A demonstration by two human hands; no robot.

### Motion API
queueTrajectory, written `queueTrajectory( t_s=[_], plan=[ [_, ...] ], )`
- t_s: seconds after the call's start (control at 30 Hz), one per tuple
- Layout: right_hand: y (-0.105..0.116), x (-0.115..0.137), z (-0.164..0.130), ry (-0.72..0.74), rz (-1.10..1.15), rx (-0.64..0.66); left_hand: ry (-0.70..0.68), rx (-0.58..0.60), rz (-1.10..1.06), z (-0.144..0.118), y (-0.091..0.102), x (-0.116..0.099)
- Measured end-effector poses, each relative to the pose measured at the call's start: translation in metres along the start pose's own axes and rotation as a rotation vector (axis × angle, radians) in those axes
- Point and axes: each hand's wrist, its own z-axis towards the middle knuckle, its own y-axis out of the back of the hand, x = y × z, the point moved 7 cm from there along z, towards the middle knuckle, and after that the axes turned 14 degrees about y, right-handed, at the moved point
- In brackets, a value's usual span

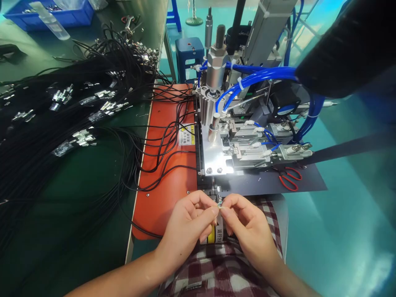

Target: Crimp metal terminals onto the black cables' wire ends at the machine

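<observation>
My left hand (193,218) and my right hand (246,220) meet in front of the machine, just above my lap. Thumb and forefinger of each are pinched together on a tiny pale wire end (220,207); the fingertips hide most of it. A black cable (144,229) runs along the front of the orange plate (171,198) and disappears beneath my left hand. Right behind the fingertips lies the machine's narrow metal track (213,190). Below the hands, a yellow and white label (216,233) shows partly.
A metal press machine (213,144) with blue air hoses (266,74) stands ahead. Red-handled scissors (290,179) lie on its dark base plate at right. Bundled black cables with metal connectors (83,136) cover the left table, below a blue bin (71,18). A blue stool (189,55) stands behind.
</observation>
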Motion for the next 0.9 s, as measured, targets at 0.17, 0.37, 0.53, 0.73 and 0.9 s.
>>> queueTrajectory(
  t_s=[0.17,0.37,0.53,0.73,0.9],
  plan=[
    [0.000,-0.003,-0.001,-0.007,-0.014,0.004,0.000,-0.029,-0.017,-0.002,-0.001,-0.004],
    [-0.002,-0.003,-0.002,0.037,0.002,0.045,0.000,-0.006,-0.009,-0.002,-0.001,-0.003],
    [0.003,-0.004,-0.006,0.099,-0.013,0.091,0.000,-0.015,0.008,-0.003,-0.002,-0.003],
    [0.010,-0.002,0.002,-0.021,0.126,0.136,0.047,-0.019,0.099,-0.005,-0.006,-0.003],
    [0.002,-0.008,0.007,-0.136,0.280,0.225,0.072,-0.025,0.113,-0.006,-0.007,-0.004]
  ],
)
